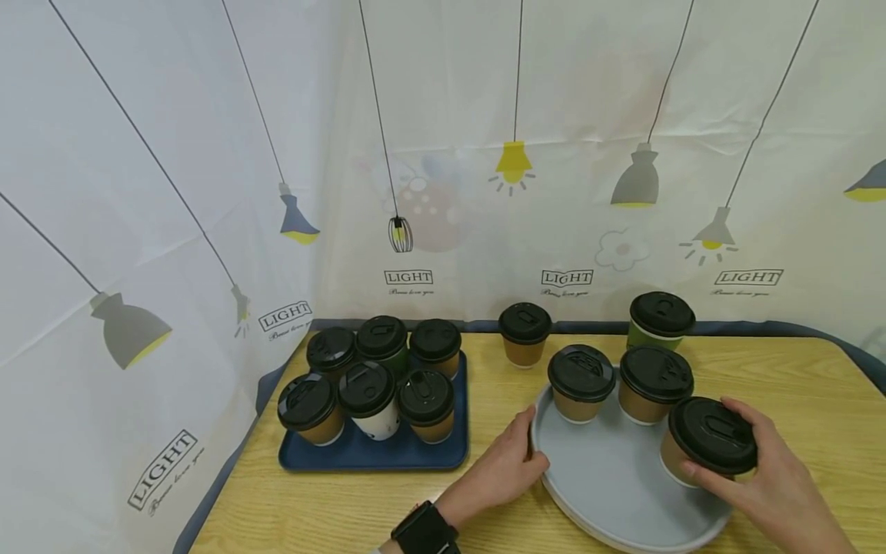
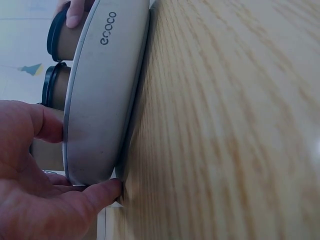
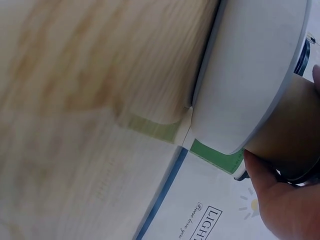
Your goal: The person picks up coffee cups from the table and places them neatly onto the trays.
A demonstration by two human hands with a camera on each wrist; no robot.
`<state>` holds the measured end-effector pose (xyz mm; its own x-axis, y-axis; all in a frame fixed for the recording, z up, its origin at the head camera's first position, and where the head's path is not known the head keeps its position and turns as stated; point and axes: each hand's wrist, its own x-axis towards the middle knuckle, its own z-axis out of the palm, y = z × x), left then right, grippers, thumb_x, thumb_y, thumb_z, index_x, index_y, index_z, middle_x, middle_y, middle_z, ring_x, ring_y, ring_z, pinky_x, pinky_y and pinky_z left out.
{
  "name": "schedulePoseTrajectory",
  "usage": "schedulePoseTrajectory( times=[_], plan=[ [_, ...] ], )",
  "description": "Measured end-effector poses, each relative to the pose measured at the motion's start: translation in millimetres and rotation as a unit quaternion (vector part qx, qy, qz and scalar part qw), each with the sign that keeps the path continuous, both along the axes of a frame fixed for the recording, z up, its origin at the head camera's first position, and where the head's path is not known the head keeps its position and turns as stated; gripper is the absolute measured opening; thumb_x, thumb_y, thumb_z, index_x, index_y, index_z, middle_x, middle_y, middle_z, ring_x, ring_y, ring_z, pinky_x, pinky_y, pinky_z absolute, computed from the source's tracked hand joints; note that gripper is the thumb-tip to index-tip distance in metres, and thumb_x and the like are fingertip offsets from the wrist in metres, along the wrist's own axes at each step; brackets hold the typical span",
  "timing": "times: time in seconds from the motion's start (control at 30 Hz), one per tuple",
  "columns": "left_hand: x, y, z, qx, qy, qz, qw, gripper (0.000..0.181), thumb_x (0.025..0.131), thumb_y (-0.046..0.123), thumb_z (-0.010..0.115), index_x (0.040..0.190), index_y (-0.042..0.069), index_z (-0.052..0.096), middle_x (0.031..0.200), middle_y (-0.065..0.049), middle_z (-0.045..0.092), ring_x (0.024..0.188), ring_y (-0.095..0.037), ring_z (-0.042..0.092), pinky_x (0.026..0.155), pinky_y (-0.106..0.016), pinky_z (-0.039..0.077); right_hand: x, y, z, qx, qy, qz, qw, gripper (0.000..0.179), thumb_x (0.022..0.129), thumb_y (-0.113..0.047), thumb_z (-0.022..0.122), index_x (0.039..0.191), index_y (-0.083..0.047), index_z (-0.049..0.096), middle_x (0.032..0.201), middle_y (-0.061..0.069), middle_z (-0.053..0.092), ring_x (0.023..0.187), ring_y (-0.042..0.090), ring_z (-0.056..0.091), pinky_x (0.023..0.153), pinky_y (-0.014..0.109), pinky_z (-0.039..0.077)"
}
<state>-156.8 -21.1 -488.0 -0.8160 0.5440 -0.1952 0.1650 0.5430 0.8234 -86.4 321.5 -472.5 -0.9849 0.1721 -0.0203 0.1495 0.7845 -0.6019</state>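
Note:
My left hand (image 1: 500, 463) grips the left edge of a round grey tray (image 1: 604, 481). The left wrist view shows the tray's thick side wall (image 2: 102, 100), marked "ecoco", with one finger at its upper rim and another at its lower edge. At the tray's right side, my right hand (image 1: 778, 481) holds a brown paper cup (image 1: 713, 438) with a black lid, thumb on the near side and fingers round the far side. Two more lidded brown cups, a left one (image 1: 580, 385) and a middle one (image 1: 654, 382), stand toward the tray's back.
Behind the tray stand a green lidded cup (image 1: 660, 319) and a brown one (image 1: 524, 335). Several lidded cups crowd a blue rectangular tray (image 1: 374, 459) on the left of the wooden table (image 1: 332, 515). A lamp-print cloth (image 1: 471, 223) hangs along the back and left.

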Motion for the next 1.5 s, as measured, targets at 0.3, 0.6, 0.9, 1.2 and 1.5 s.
schedulePoseTrajectory(
  times=[0.3,0.6,0.9,1.2,1.5],
  plan=[
    [4.5,-1.8,2.4,-0.006,0.005,-0.006,1.0,0.072,0.104,0.029,0.052,0.164,0.006,0.02,0.167,-0.013,0.026,0.152,-0.021,0.029,0.12,-0.04,0.032,12.8,2,-1.3,-0.07,0.086,0.011,0.9938,0.119,0.092,-0.034,0.081,0.167,-0.015,-0.009,0.165,0.034,0.016,0.147,0.053,0.025,0.116,0.059,0.031],
    [15.0,-16.9,7.8,0.012,-0.001,0.004,0.9999,0.06,0.106,0.037,0.053,0.156,0.006,0.038,0.163,-0.013,0.036,0.14,-0.024,0.047,0.109,-0.04,0.044,10.9,23,5.9,-0.062,0.24,-0.004,0.9687,0.053,0.112,-0.015,0.044,0.163,-0.008,0.03,0.16,0.007,0.037,0.12,-0.028,0.026,0.092,-0.004,0.021],
    [-16.5,-10.0,-7.0,0.128,0.011,0.08,0.9885,0.047,0.11,0.02,0.045,0.152,0.0,0.046,0.154,-0.018,0.049,0.139,-0.036,0.051,0.107,-0.046,0.048,-3.6,40,11.1,-0.063,0.265,-0.048,0.9609,0.044,0.113,-0.019,0.041,0.151,0.002,0.045,0.131,-0.029,0.04,0.113,-0.025,0.031,0.094,-0.002,0.023],
    [-31.5,-6.8,-17.5,0.18,-0.058,0.049,0.9807,0.044,0.109,0.019,0.05,0.15,0.004,0.051,0.148,-0.013,0.056,0.131,-0.023,0.057,0.097,-0.034,0.051,-16.7,48,8.5,-0.066,0.249,-0.081,0.9628,0.048,0.114,-0.027,0.038,0.145,0.007,0.051,0.136,0.008,0.059,0.106,-0.024,0.04,0.086,-0.003,0.03],
    [-14.1,-14.4,-10.6,0.175,-0.095,0.093,0.9757,0.021,0.103,0.013,0.058,0.122,0.005,0.058,0.11,-0.006,0.067,0.101,-0.022,0.068,0.085,-0.038,0.056,-16.7,52,8.0,-0.076,0.243,-0.101,0.9618,0.05,0.113,-0.031,0.042,0.146,0.006,0.051,0.131,-0.011,0.056,0.102,-0.026,0.037,0.083,-0.002,0.032]
  ],
)
